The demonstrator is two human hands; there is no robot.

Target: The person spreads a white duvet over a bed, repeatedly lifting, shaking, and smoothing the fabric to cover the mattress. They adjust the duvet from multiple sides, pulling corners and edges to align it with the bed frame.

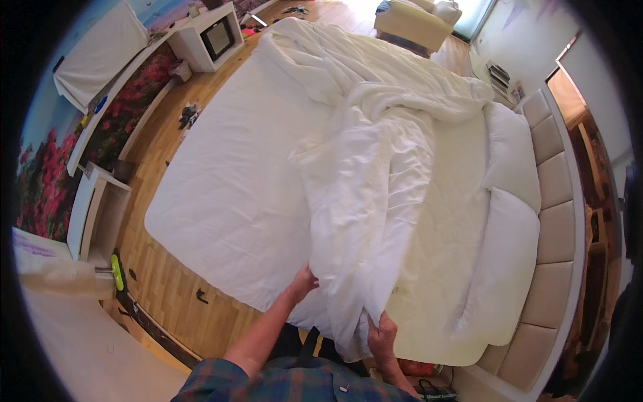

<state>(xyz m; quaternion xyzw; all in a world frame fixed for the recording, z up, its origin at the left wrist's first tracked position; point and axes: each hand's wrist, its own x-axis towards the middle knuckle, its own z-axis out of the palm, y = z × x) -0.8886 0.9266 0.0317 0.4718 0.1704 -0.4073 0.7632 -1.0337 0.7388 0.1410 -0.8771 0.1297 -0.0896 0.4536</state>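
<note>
A white duvet (356,201) lies in a long, rumpled strip across the bed, from its far side to the near edge in front of me. My right hand (383,336) grips the duvet's near end, pinching up a fold. On the duvet's left edge is my left hand (304,282), its fingers partly hidden by the cloth they hold. Under the duvet, the mattress has a white fitted sheet (226,201). Two white pillows, a near one (505,271) and a far one (512,156), lie along the headboard.
A padded beige headboard (547,296) bounds the bed on the right. Wooden floor (166,281) runs along the left, with small dark items (201,295) and a green-headed broom or mop (117,272). White shelving (95,216) lines the left wall. Beyond the bed stands a yellow armchair (414,25).
</note>
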